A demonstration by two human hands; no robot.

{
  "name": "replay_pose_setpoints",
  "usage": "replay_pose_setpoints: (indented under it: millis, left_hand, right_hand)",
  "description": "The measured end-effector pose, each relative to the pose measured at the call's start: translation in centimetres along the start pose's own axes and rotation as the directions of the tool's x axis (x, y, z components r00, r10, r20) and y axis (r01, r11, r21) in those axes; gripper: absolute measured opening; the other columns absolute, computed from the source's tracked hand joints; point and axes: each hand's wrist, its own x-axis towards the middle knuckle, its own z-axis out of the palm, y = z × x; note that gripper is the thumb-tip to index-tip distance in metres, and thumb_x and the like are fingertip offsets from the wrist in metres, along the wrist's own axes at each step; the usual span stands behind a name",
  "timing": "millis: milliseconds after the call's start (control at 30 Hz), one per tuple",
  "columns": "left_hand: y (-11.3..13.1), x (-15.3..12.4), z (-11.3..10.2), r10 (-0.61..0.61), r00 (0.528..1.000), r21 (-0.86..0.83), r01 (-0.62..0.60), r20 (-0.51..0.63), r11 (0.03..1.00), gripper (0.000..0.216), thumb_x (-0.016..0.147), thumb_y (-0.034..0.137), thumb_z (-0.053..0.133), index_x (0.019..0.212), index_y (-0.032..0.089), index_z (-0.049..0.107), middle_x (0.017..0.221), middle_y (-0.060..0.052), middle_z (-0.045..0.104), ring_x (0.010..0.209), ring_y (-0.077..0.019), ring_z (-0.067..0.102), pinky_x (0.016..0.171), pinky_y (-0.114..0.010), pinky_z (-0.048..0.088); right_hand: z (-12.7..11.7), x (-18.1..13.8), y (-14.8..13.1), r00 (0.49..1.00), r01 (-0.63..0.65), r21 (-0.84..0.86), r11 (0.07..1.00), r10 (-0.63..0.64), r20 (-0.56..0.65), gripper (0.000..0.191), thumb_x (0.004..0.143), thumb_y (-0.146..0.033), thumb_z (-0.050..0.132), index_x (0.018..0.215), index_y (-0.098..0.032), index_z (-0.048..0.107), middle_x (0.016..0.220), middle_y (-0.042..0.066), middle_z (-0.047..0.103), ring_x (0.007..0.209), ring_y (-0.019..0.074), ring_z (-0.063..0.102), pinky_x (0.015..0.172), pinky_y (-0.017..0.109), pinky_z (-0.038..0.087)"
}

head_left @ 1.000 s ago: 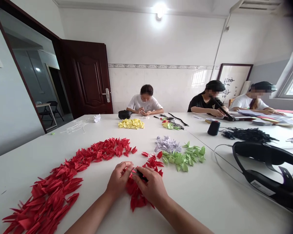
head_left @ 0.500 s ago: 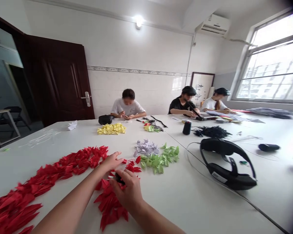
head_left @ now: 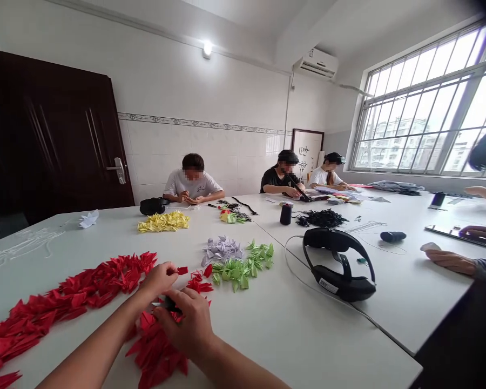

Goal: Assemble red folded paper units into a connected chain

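Observation:
My left hand (head_left: pixel 159 281) is closed in a pinch, a small red folded paper piece (head_left: pixel 182 270) showing at its fingertips. Just nearer to me, my right hand (head_left: pixel 191 320) curls around a small black-handled tool (head_left: pixel 170 304) with a pale metal tip; its exact kind is partly hidden by the fingers. Beneath the right hand lies a heap of red folded paper pieces (head_left: pixel 159 351). A few more red pieces (head_left: pixel 198 283) lie beyond the hands, against the green folded paper pieces (head_left: pixel 243 270). A long red pile (head_left: pixel 85 294) stretches along the left.
Lilac paper pieces (head_left: pixel 222 250) and a yellow pile (head_left: pixel 164 221) lie farther back. A black headset (head_left: pixel 340 270) with a cable sits to the right, before a black thread spool (head_left: pixel 285 214). Several people sit around the white table (head_left: pixel 299 335); a co-worker's hand (head_left: pixel 449 260) rests at right.
The view has swung right, bringing in a person at the right edge. My left hand's spread fingers have closed on a red piece. My right hand still holds the black-handled tool.

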Motion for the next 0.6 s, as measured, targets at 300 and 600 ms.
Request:
replay_pose_setpoints:
  millis: [300,600]
  left_hand:
    - [0.9,-10.0,-4.2,0.042,0.979,-0.02,-0.047,-0.199,0.999,0.013,0.073,0.032,0.047,0.076,0.022,0.053,0.069,0.002,0.062,0.065,-0.0153,0.058,0.062,-0.025,0.045]
    - [-0.2,-14.6,-3.2,0.349,0.897,0.011,-0.359,-0.271,0.933,0.015,0.082,0.027,0.042,0.082,0.022,0.056,0.082,-0.003,0.06,0.074,-0.0147,0.057,0.065,-0.025,0.047]
  right_hand:
    - [-0.5,0.4,1.0,0.991,-0.083,0.212,0.974,0.103,-0.085,0.029,0.073,-0.024,0.056,0.101,-0.018,0.061,0.084,0.005,0.065,0.071,0.0142,0.059,0.068,0.025,0.046]
    - [-0.7,-0.8,-0.1,0.993,-0.047,0.226,0.973,0.021,0.113,0.018,0.076,-0.022,0.054,0.088,-0.02,0.066,0.074,0.003,0.065,0.066,0.0126,0.058,0.061,0.022,0.045]
